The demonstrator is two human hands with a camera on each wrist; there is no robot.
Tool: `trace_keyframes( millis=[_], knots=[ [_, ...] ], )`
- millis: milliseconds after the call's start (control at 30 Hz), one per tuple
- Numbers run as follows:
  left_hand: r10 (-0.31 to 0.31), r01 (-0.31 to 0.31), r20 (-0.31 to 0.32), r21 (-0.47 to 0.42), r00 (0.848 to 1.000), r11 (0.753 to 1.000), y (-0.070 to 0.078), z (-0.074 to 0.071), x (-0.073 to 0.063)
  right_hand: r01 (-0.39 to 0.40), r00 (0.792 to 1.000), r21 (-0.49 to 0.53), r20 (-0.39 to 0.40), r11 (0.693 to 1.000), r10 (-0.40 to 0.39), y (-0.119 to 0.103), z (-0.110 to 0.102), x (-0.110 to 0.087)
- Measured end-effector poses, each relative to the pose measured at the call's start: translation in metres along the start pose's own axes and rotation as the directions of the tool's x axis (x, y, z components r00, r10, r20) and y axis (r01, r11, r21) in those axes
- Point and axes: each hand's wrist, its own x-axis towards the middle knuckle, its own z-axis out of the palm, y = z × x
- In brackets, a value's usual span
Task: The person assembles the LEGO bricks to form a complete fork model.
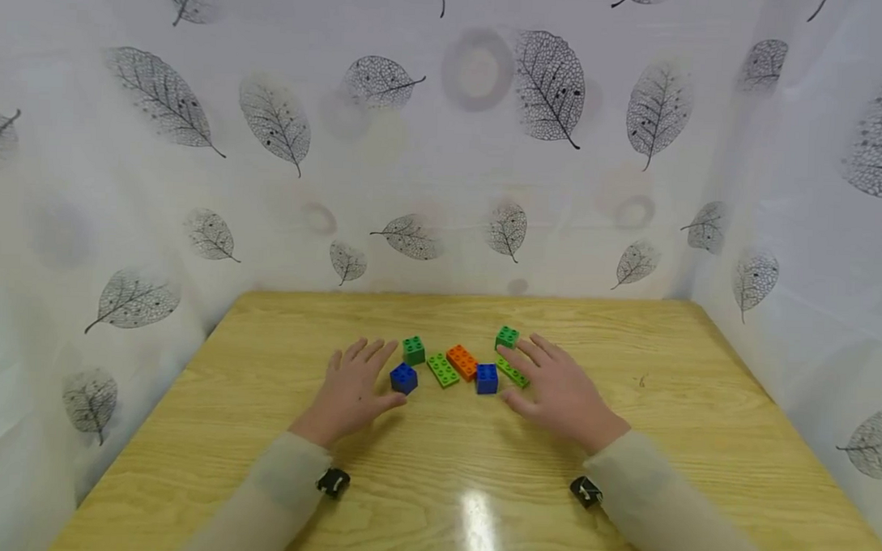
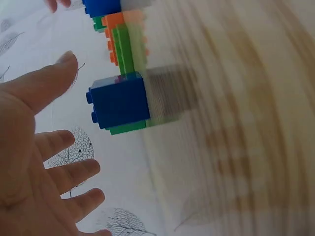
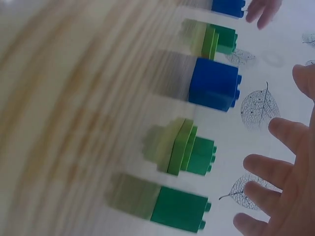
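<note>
My left hand is held with fingers spread over the table's left side, close beside a blue brick and a green brick. In the left wrist view its thumb and fingers are extended with nothing between them and that blue brick. Likewise spread, my right hand is over a light green flat brick and near another green brick. A second blue brick sits left of its thumb. The right wrist view shows a further green brick, hidden by the hand in the head view.
Between the hands lie an orange brick and another light green flat brick. The wooden table ends at a white leaf-patterned curtain, which also hangs along both sides.
</note>
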Motion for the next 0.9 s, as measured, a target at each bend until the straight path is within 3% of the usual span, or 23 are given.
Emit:
trace_keyframes(
  millis=[67, 133, 267, 367, 500, 633, 900],
  knots=[
    [-0.022, 0.025, 0.031, -0.098, 0.999, 0.995, 0.001, 0.003, 0.004, 0.015, 1.000, 0.037, -0.001, 0.999, -0.014, -0.004, 0.003, 0.004],
    [-0.048, 0.062, 0.067, -0.215, 0.997, 0.975, 0.002, 0.006, 0.008, 0.004, 1.000, 0.081, 0.013, 0.997, -0.005, -0.008, 0.006, 0.006],
    [-0.108, 0.158, 0.138, -0.431, 0.985, 0.888, 0.004, 0.012, 0.010, -0.038, 0.997, 0.139, 0.065, 0.989, 0.029, -0.012, 0.009, 0.012],
    [-0.142, 0.214, 0.177, -0.516, 0.974, 0.829, 0.004, 0.014, 0.009, -0.066, 0.993, 0.170, 0.104, 0.983, 0.049, -0.013, 0.010, 0.015],
    [-0.162, 0.244, 0.192, -0.566, 0.968, 0.787, 0.002, 0.019, 0.007, -0.096, 0.988, 0.210, 0.137, 0.973, 0.068, -0.013, 0.013, 0.018],
    [-0.180, 0.258, 0.189, -0.588, 0.965, 0.766, 0.001, 0.024, 0.005, -0.114, 0.984, 0.218, 0.159, 0.969, 0.080, -0.011, 0.017, 0.018],
    [-0.183, 0.254, 0.179, -0.581, 0.967, 0.774, 0.004, 0.025, 0.001, -0.109, 0.984, 0.209, 0.161, 0.972, 0.075, -0.014, 0.020, 0.019]
  ],
)
